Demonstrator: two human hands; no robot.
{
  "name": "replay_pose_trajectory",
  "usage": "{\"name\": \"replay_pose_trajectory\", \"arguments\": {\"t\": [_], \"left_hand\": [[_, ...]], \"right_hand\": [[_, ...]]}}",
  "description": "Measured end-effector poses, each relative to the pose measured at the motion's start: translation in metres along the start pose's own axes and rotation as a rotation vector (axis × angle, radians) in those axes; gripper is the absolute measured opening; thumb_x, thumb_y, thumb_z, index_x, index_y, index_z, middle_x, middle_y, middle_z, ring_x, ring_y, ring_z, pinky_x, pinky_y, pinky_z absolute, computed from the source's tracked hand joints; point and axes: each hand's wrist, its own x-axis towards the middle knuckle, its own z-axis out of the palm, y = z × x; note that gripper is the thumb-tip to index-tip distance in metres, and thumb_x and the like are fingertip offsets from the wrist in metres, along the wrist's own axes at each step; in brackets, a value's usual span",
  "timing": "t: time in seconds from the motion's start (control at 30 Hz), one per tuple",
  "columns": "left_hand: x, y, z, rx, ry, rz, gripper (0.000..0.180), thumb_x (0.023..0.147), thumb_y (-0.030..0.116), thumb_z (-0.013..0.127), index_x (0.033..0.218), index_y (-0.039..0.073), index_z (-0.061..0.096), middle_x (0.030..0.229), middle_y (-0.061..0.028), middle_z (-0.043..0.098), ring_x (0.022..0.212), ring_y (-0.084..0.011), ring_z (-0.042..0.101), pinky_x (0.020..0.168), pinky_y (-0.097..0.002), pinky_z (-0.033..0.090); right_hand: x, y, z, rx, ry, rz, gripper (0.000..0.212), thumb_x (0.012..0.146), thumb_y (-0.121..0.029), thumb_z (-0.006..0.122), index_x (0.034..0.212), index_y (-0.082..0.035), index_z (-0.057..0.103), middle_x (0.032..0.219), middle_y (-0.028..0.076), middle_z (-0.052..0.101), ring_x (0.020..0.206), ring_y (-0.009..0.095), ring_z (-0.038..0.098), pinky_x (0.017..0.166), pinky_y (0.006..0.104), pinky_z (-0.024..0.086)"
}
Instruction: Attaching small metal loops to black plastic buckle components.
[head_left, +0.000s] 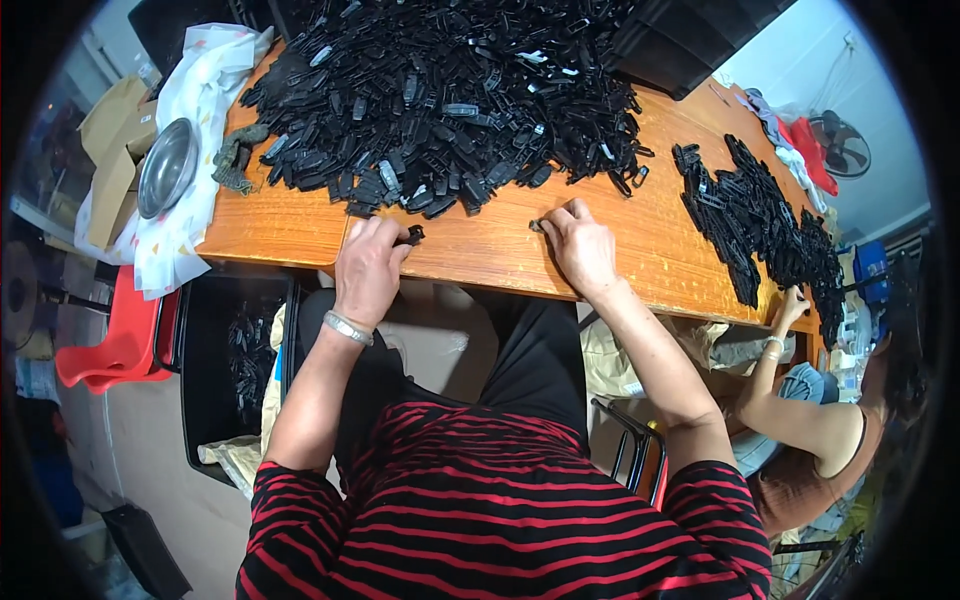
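Observation:
A big heap of small black plastic clip-like parts [440, 110] covers the far middle of the wooden table [470, 250]. At the near edge my left hand [368, 265] is closed in a pinch, with a small black plastic part [415, 235] sticking out at its fingertips. My right hand [582, 245] rests on the table a little to the right. Its fingers are pinched together around something small and greyish [536, 226], too little of which shows to name. Both hands are just in front of the heap, apart from each other.
At the right lies a second pile of black parts [740, 220], where a co-worker's hand [792, 305] reaches in. A metal bowl [168, 168] and a crumpled dark cloth [238, 158] lie at the left. Below stand a black bin [215, 360] with parts and a red chair [125, 340].

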Motion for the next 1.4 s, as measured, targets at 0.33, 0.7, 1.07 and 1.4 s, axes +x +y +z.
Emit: {"name": "replay_pose_trajectory", "arguments": {"t": [0.33, 0.7, 1.07, 1.4], "left_hand": [[-0.001, 0.028, 0.018, -1.367, -0.099, -0.661, 0.025, 0.089, 0.004, 0.065, 0.113, 0.001, 0.060, 0.091, -0.0013, 0.064, 0.074, -0.0048, 0.057, 0.066, -0.0178, 0.047], [0.000, 0.052, 0.013, -1.453, -0.112, -0.565, 0.023, 0.089, 0.004, 0.065, 0.112, 0.000, 0.060, 0.094, -0.0012, 0.066, 0.074, -0.0033, 0.059, 0.067, -0.0189, 0.051], [-0.006, 0.050, 0.018, -1.512, -0.077, -0.566, 0.026, 0.089, 0.004, 0.066, 0.114, 0.000, 0.060, 0.094, -0.0004, 0.066, 0.075, -0.0023, 0.058, 0.065, -0.0168, 0.049], [-0.015, 0.051, 0.026, -1.431, -0.015, -0.498, 0.029, 0.090, 0.004, 0.065, 0.118, 0.000, 0.059, 0.093, 0.0006, 0.065, 0.074, -0.0018, 0.056, 0.065, -0.0163, 0.048]], "right_hand": [[-0.011, -0.014, -0.015, 0.167, -0.092, 0.000, 0.019, 0.084, -0.014, 0.068, 0.099, -0.002, 0.063, 0.093, 0.015, 0.060, 0.077, 0.034, 0.063, 0.067, 0.0407, 0.052], [-0.007, -0.093, -0.022, 0.671, 0.049, -0.010, 0.020, 0.084, -0.001, 0.067, 0.103, -0.001, 0.062, 0.088, 0.007, 0.056, 0.065, 0.012, 0.057, 0.056, 0.0239, 0.046], [-0.010, -0.095, -0.021, 0.699, 0.071, -0.010, 0.021, 0.083, 0.001, 0.067, 0.103, -0.001, 0.063, 0.086, 0.006, 0.056, 0.064, 0.011, 0.054, 0.056, 0.0231, 0.045], [-0.014, -0.093, -0.016, 0.636, 0.063, -0.048, 0.023, 0.080, 0.000, 0.069, 0.102, -0.002, 0.064, 0.083, 0.007, 0.057, 0.062, 0.012, 0.055, 0.053, 0.0232, 0.045]]}}
